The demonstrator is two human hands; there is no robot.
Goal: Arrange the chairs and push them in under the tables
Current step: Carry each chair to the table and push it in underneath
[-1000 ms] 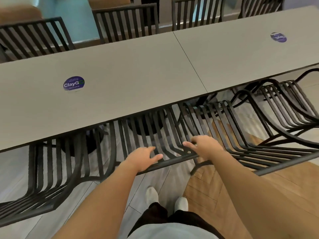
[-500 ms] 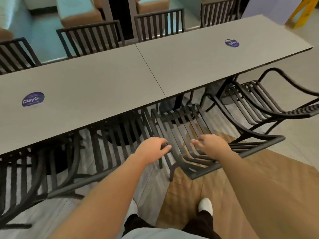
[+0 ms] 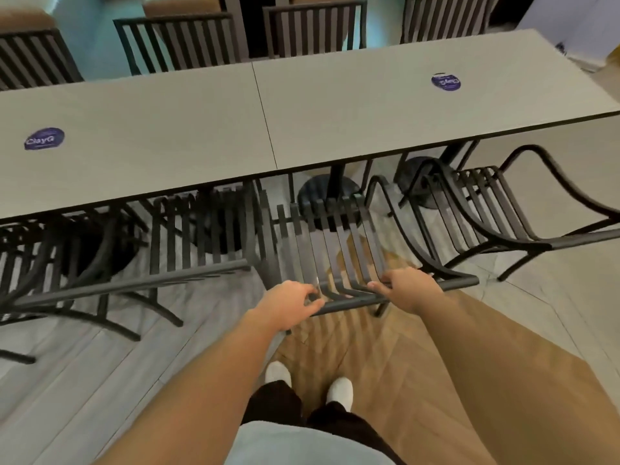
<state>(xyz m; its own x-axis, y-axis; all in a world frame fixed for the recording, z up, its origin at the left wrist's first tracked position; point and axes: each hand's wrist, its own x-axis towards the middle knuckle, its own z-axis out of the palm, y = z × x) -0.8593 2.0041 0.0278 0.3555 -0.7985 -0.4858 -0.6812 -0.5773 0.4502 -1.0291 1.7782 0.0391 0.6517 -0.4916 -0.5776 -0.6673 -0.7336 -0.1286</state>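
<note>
Both hands, left hand [image 3: 291,302] and right hand [image 3: 407,286], curl round the top rail of the chair [image 3: 339,250], whose seat sits partly under the surface [image 3: 352,112]; slatted metal looks rigid and fairly heavy, so that rail seems the surest hold.

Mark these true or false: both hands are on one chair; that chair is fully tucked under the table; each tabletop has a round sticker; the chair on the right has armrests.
1. Both hands grip one chair: true. The left hand and right hand hold the top rail of the middle chair.
2. It is fully tucked in: false. Most of its seat shows outside the right table edge.
3. Stickers: true, a left sticker and right sticker.
4. The right chair has armrests: true.
</note>
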